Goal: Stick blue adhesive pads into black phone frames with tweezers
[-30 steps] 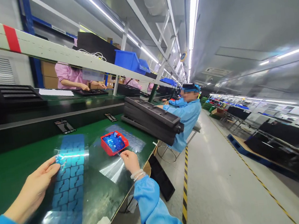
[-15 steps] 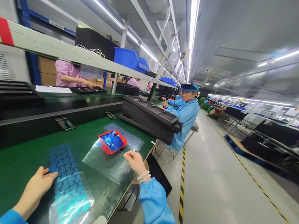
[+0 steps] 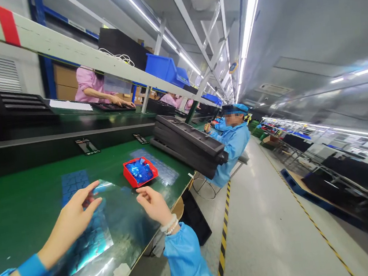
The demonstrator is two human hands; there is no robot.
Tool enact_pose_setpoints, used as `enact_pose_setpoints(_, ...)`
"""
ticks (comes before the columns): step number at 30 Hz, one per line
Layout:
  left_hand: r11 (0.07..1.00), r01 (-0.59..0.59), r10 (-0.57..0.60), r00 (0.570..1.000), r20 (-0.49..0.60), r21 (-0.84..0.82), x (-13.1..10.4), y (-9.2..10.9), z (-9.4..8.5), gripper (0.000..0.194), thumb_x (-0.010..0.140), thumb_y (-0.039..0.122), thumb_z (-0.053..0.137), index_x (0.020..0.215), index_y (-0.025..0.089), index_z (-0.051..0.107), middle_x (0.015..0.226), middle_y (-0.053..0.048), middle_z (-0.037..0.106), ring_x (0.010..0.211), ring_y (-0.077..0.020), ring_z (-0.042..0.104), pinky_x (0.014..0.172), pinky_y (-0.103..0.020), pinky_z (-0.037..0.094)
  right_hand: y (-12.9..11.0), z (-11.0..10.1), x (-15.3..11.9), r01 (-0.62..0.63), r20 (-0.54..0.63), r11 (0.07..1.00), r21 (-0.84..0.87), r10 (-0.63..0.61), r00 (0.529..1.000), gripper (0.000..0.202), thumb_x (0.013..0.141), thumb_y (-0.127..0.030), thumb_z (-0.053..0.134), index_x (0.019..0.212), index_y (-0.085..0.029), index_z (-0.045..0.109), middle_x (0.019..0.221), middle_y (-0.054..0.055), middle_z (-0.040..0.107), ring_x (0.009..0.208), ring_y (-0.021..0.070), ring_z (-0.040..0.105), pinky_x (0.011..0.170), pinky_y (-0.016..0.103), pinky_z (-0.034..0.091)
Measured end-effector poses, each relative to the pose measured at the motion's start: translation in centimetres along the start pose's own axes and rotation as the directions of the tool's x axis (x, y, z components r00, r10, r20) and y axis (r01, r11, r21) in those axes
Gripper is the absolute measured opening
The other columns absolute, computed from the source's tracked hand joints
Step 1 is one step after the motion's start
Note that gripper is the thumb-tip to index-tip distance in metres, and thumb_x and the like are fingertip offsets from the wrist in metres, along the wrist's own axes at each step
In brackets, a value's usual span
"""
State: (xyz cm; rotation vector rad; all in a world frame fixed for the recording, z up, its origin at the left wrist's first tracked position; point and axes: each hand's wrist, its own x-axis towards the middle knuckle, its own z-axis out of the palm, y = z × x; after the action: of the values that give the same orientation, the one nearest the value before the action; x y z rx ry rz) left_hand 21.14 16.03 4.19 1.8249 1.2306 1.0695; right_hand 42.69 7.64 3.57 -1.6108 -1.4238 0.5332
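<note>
A clear plastic sheet [image 3: 121, 211] spans the gap between my hands above the green bench. My left hand [image 3: 72, 221] has its fingertips at the sheet's upper left corner, thumb somewhat apart from the forefinger. At the sheet's right edge is my right hand [image 3: 155, 205], its fingers curled and thumb close to the forefinger. Beneath the left hand lies a sheet of blue film pieces [image 3: 74, 183], partly covered by the hand and the plastic. Just beyond the right hand stands a red bin [image 3: 132, 179] filled with small blue film pieces [image 3: 141, 169].
Another translucent sheet [image 3: 166, 171] lies right of the bin. Stacked black trays [image 3: 187, 142] stand farther along the green bench [image 3: 18, 196]. Two small dark flat parts, one a framed panel [image 3: 87, 147], lie along the back ledge. A co-worker in blue [image 3: 231, 141] sits beyond the trays.
The clear sheet has moved left, off the bin and over the blue film. My left hand has moved right and up to its corner; my right hand has shifted slightly left.
</note>
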Motion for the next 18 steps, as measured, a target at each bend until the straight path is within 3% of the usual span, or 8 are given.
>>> enact_pose_setpoints(3, 0.999, 0.016, -0.016, 1.000, 0.000, -0.038, -0.5, 0.0, -0.2, 0.065, 0.061, 0.057, 0.056, 0.116, 0.025, 0.065, 0.076, -0.004, 0.063, 0.072, -0.0266, 0.059, 0.070, -0.035, 0.047, -0.6, 1.3, 0.5, 0.033, -0.038, 0.999, 0.026, -0.032, 0.999, 0.024, 0.081, -0.024, 0.063, 0.104, -0.021, 0.070, 0.083, -0.001, 0.070, 0.067, 0.0118, 0.061, 0.068, 0.024, 0.052)
enact_pose_setpoints(9, 0.988, 0.075, -0.069, 0.997, 0.043, -0.133, -0.9, 0.0, 0.1, 0.070, 0.056, 0.060, 0.061, 0.116, 0.025, 0.066, 0.066, 0.000, 0.062, 0.067, -0.0240, 0.059, 0.068, -0.034, 0.048, -2.1, 3.2, 0.6, 0.145, -0.235, 0.989, 0.023, -0.136, 0.963, 0.012, 0.083, -0.019, 0.060, 0.077, -0.022, 0.070, 0.089, 0.002, 0.067, 0.089, 0.0168, 0.063, 0.087, 0.031, 0.051)
enact_pose_setpoints(13, 0.977, 0.134, -0.125, 0.990, 0.061, -0.164, -0.6, -0.2, -0.1, 0.080, 0.053, 0.063, 0.062, 0.121, 0.021, 0.063, 0.064, 0.003, 0.062, 0.063, -0.0202, 0.058, 0.066, -0.033, 0.047, -1.7, 2.0, 1.8, 0.136, -0.368, 0.990, -0.033, -0.139, 0.919, 0.019, 0.092, -0.023, 0.051, 0.084, -0.021, 0.068, 0.091, 0.005, 0.065, 0.093, 0.0184, 0.060, 0.091, 0.035, 0.049)
enact_pose_setpoints(16, 0.969, 0.175, -0.166, 0.984, 0.063, -0.173, -0.3, -0.3, -0.1, 0.082, 0.051, 0.063, 0.062, 0.121, 0.019, 0.063, 0.059, 0.005, 0.059, 0.057, -0.0176, 0.055, 0.060, -0.031, 0.044, -0.6, 0.1, 4.9, 0.059, -0.437, 0.994, -0.088, -0.092, 0.895, 0.027, 0.099, -0.027, 0.040, 0.096, -0.018, 0.065, 0.099, 0.007, 0.065, 0.098, 0.0187, 0.059, 0.092, 0.037, 0.048)
enact_pose_setpoints(18, 0.962, 0.202, -0.191, 0.979, 0.077, -0.183, -0.1, -0.4, 0.0, 0.084, 0.049, 0.062, 0.063, 0.120, 0.018, 0.063, 0.057, 0.005, 0.059, 0.056, -0.0176, 0.054, 0.057, -0.030, 0.044, 0.2, -0.9, 7.4, 0.016, -0.416, 0.992, -0.129, -0.069, 0.907, 0.022, 0.099, -0.030, 0.047, 0.100, -0.016, 0.064, 0.105, 0.007, 0.065, 0.102, 0.0192, 0.060, 0.094, 0.040, 0.048)
